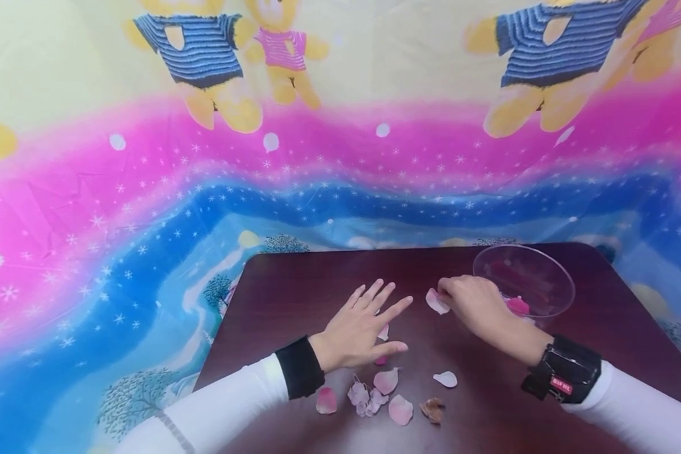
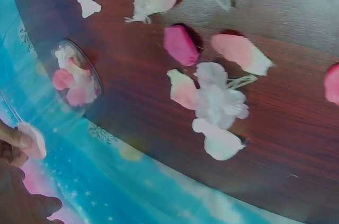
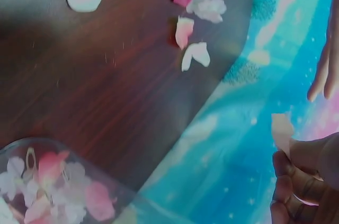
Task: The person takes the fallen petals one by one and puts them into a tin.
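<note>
Pale pink, thin, curled flower petal (image 1: 436, 301) pinched in the fingers (image 1: 446, 294) of my right hand (image 1: 477, 305), just right of frame centre in the head view. Soft matte surface, whitish toward the edge. It sits at the fingertips and sticks out to their left, above the dark reddish wood-grain counter (image 1: 295, 284), just left of the clear round plastic bowl (image 1: 550, 277). Bowl holds pink and white petals, seen through its wall in both wrist views.

My left hand (image 1: 359, 328) lies flat on the counter at frame centre, fingers spread wide and straight, holding nothing. Loose scatter of pink, magenta and white petals (image 1: 374, 394) lies below it toward the lower edge; one brown dried piece (image 1: 432, 410) at the right end of the scatter, one small white petal (image 1: 446, 379) apart from it. Bright cartoon-bear cloth (image 1: 204, 157) fills the upper frame.
</note>
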Tool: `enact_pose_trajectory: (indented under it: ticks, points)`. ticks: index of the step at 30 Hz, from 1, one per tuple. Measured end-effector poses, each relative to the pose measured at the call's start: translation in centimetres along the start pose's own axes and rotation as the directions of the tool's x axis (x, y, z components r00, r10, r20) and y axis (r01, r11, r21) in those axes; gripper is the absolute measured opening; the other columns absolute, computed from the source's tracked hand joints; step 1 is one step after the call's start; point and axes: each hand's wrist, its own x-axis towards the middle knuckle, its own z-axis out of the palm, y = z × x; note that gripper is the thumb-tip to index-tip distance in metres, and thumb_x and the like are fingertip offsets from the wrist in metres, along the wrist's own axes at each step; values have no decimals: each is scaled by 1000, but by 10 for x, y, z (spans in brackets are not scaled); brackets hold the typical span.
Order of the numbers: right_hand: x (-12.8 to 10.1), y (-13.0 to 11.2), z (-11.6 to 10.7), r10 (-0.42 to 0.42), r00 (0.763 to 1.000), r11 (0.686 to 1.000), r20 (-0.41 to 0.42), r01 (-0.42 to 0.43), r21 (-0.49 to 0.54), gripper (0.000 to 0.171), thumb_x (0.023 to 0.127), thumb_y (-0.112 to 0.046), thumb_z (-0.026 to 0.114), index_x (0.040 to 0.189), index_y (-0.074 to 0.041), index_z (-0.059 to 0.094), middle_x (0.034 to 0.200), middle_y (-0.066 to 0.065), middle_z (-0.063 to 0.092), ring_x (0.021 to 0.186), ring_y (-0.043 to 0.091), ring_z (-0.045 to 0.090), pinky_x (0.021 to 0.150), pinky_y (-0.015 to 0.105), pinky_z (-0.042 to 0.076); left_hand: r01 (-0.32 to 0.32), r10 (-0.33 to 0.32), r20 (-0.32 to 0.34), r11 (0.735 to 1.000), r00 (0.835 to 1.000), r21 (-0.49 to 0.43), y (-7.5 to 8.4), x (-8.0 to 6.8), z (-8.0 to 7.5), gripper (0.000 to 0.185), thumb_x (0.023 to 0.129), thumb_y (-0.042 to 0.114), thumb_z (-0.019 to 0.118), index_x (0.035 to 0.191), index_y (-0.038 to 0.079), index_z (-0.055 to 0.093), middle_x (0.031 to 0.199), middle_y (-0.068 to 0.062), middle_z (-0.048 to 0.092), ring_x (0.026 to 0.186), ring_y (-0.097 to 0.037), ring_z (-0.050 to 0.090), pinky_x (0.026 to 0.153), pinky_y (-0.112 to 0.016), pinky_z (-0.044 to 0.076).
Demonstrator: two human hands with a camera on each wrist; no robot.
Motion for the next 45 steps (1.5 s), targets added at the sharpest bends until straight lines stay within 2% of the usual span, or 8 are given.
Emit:
enact_pose_trajectory:
  ticks: [8,19,24,31,36,40,43,45]
  points:
    - [-3,23,-24,79,996,997,30,-79,-9,21,93,-17,72,73,-19,63,59,-9,48,56,11,46,48,32,37,-51,51,-23,998,998,25,18,18,-3,79,98,72,37,163,40,6,172,-5,16,161,-23,7,129,-49,17]
    - [-15,69,-51,153,988,986,-27,-154,-64,6,90,-17,74,89,-11,74,69,0,67,61,18,60,48,39,42,-94,95,-6,994,995,56,43,32,-3,79,97,74,35,163,40,4,172,-1,13,161,-23,8,129,-47,17]
    - [-20,85,-57,233,972,970,32,-230,-77,10,94,-19,69,91,-11,73,67,-2,62,62,19,56,47,37,39,-109,109,5,991,994,73,48,34,0,80,97,75,34,163,41,4,172,-1,13,161,-22,7,129,-47,18]
    - [-26,105,-51,286,950,956,126,-275,-99,24,99,-24,61,78,-14,67,63,-1,55,61,22,55,47,40,38,-112,111,21,990,994,86,50,34,1,80,97,75,34,163,41,3,172,-1,14,161,-22,5,129,-46,16]
    - [-32,114,-41,301,929,951,215,-278,-132,44,95,-47,64,96,-4,74,73,12,70,73,38,68,47,50,45,-115,113,38,991,993,72,51,32,2,79,97,74,33,162,41,3,173,-1,13,161,-22,6,129,-46,16]
    - [-35,113,-33,289,923,953,255,-250,-174,74,95,-67,52,118,1,71,105,27,72,104,51,64,78,66,51,-117,114,41,990,993,73,52,31,3,79,97,75,32,162,41,3,173,-1,12,161,-23,8,129,-46,16]
    - [-35,110,-28,281,921,953,269,-235,-191,82,97,-71,43,131,1,64,130,31,63,125,54,51,106,72,34,-115,112,40,990,993,76,52,31,4,79,97,75,32,162,41,3,173,-1,12,161,-23,8,129,-46,16]
    - [-35,109,-27,285,917,953,280,-238,-189,85,97,-72,39,137,0,59,139,34,55,133,55,41,112,72,25,-117,115,36,990,993,74,52,31,3,79,97,74,33,162,41,3,172,-1,13,161,-23,6,129,-46,16]
